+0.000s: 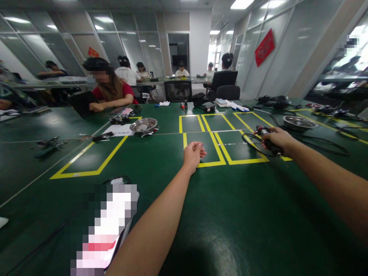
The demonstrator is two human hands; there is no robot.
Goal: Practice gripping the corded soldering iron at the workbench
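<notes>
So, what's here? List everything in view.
Table: one, green, foreground.
Tape boxes: several, yellow, tabletop.
Bowls: two, silver, left and right.
Paper: one, white, near left bowl.
Phone-like thing: one, screen blurred, lower left.
Small parts: uncounted, mostly dark, table's left.
Cloths: at least two, white and blue, far edge.
Case: one, black, far edge.
Cords: several, black, table's right.
Chairs: several, black, background.
People: at least seven, varied clothes, background.
Wall hangings: two, red, back and right walls.
Lights: several, white, ceiling.
Held device: one, black and silver, right grip.
Left grip: one, bare, centre.
Right grip: one, bare, on the device.
</notes>
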